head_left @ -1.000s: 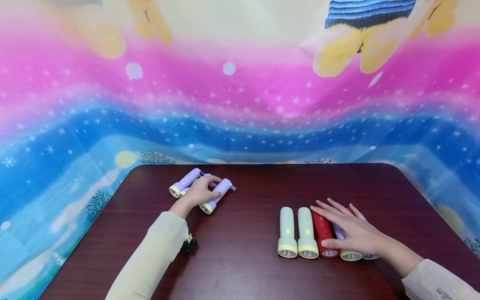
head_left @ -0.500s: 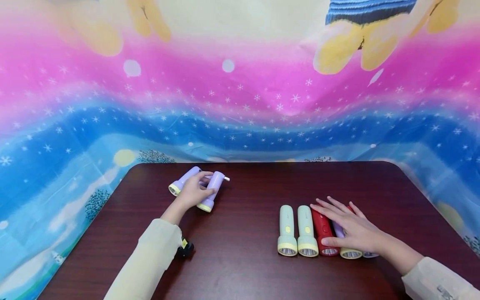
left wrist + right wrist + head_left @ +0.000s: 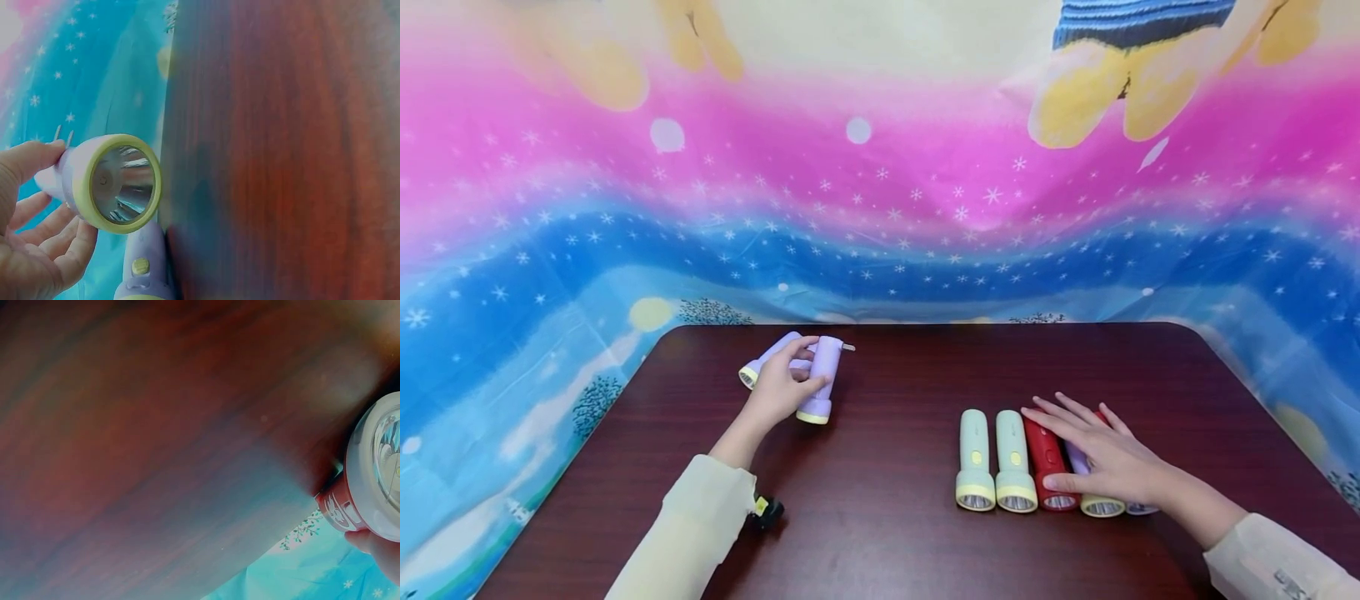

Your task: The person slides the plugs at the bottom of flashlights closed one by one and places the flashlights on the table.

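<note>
My left hand (image 3: pixel 781 387) grips a purple flashlight (image 3: pixel 824 375) with a pale yellow rim, thumb on one side and fingers on the other. Metal plug prongs stick out near its tail. In the left wrist view the same flashlight's lens (image 3: pixel 125 184) faces the camera. A second purple flashlight (image 3: pixel 767 358) lies behind the left hand, partly hidden. My right hand (image 3: pixel 1112 458) rests with spread, straight fingers over the right part of a flashlight row. Beneath it show a red flashlight (image 3: pixel 1047 467), a purple body (image 3: pixel 1077 460) and more lens heads, mostly covered.
Two pale green flashlights, one at the row's left end (image 3: pixel 975 458) and one beside it (image 3: pixel 1016 458), lie lens toward me. The dark wooden table (image 3: pixel 880 533) ends at a printed cloth backdrop (image 3: pixel 880 208). A small black device (image 3: pixel 767 510) shows under the left cuff.
The left hand has drawn slightly left and back, and the held purple flashlight has moved left and turned more upright in view. The right hand and its row have stayed put.
</note>
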`<state>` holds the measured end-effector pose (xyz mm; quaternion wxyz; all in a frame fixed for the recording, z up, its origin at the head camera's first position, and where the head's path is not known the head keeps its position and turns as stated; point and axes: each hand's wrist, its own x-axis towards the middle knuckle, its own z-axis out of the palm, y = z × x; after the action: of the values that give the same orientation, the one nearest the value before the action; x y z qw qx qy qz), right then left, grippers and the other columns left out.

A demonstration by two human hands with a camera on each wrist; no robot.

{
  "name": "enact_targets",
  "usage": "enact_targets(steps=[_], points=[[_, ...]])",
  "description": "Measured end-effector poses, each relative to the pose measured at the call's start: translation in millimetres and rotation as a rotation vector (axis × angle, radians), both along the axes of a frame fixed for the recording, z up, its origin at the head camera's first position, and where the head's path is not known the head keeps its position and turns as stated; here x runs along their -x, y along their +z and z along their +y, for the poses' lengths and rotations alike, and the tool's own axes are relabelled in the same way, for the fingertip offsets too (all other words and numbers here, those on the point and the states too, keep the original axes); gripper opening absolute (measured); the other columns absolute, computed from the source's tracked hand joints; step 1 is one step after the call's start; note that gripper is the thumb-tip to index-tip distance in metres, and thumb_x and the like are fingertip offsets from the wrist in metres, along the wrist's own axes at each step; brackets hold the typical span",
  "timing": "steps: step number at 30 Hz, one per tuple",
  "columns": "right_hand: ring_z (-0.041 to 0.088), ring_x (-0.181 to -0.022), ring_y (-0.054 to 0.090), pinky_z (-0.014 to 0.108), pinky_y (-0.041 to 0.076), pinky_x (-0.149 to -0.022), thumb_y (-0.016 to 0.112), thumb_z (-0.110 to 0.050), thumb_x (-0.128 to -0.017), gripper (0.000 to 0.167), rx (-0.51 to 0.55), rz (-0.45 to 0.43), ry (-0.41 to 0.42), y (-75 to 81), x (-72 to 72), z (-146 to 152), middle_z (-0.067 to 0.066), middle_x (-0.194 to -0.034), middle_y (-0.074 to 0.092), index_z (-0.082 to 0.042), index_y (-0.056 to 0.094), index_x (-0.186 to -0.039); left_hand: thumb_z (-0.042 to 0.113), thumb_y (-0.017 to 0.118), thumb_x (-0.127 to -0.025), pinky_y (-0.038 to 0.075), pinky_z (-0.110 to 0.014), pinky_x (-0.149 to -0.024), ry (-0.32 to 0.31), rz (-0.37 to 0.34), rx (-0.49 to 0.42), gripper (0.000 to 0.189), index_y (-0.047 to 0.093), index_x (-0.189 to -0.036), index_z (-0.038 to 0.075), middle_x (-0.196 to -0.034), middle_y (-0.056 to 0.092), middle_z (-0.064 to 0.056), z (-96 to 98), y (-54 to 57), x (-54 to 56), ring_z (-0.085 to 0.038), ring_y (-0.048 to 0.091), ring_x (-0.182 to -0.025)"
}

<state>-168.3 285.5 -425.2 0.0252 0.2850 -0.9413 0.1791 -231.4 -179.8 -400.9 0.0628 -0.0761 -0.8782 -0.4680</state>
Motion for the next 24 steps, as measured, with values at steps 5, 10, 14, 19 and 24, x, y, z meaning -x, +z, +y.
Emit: enact_targets(steps=[5, 10, 14, 19, 24], points=[[0.035, -0.148, 0.024, 0.074, 0.018, -0.105, 0.074, -0.055, -0.081, 0.082, 0.005, -0.002, 0.003, 0.6, 0.3, 0.1, 0.011, -0.158, 0.038, -0.036, 0.038, -0.152, 0.002, 0.076, -0.084, 0.058, -0.05, -0.087, 0.018, 0.03, -0.038, 0.064, 0.048, -0.142, 0.005, -0.123, 0.061, -0.024, 4.2, -0.4, -5.6, -0.04, 0.07, -0.099], [0.036, -0.148, 0.024, 0.074, 0.018, -0.105, 0.074, -0.055, -0.081, 0.082, 0.011, -0.012, 0.003, 0.9, 0.4, -0.3, 0.011, -0.158, 0.038, -0.034, 0.039, -0.152, 0.004, 0.077, -0.084, 0.058, -0.05, -0.087, 0.039, 0.047, -0.062, 0.066, 0.048, -0.143, 0.007, -0.123, 0.061, -0.023, 9.4, 2.1, -10.2, -0.039, 0.071, -0.097], [0.037, -0.147, 0.025, 0.074, 0.018, -0.105, 0.074, -0.056, -0.081, 0.082, 0.008, -0.015, 0.0, 0.4, 0.0, -0.5, 0.011, -0.158, 0.038, -0.034, 0.039, -0.152, 0.005, 0.078, -0.083, 0.058, -0.05, -0.088, 0.032, 0.054, -0.065, 0.067, 0.048, -0.143, 0.009, -0.125, 0.06, -0.021, 16.5, 8.1, -14.1, -0.038, 0.071, -0.098], [0.037, -0.147, 0.026, 0.074, 0.018, -0.105, 0.074, -0.056, -0.081, 0.082, 0.008, -0.008, 0.0, 0.4, -0.8, -0.5, 0.011, -0.158, 0.039, -0.034, 0.04, -0.151, 0.005, 0.078, -0.083, 0.058, -0.05, -0.088, 0.011, 0.073, -0.089, 0.068, 0.048, -0.143, 0.01, -0.126, 0.06, -0.02, 26.4, 17.8, -19.6, -0.038, 0.072, -0.097], [0.038, -0.146, 0.026, 0.075, 0.018, -0.105, 0.074, -0.055, -0.081, 0.081, 0.016, -0.014, 0.001, 1.1, -1.1, -0.6, 0.011, -0.158, 0.039, -0.034, 0.04, -0.151, 0.004, 0.078, -0.083, 0.058, -0.049, -0.088, 0.005, 0.09, -0.108, 0.067, 0.048, -0.143, 0.01, -0.127, 0.06, -0.02, 33.8, 24.1, -23.0, -0.037, 0.072, -0.097]])
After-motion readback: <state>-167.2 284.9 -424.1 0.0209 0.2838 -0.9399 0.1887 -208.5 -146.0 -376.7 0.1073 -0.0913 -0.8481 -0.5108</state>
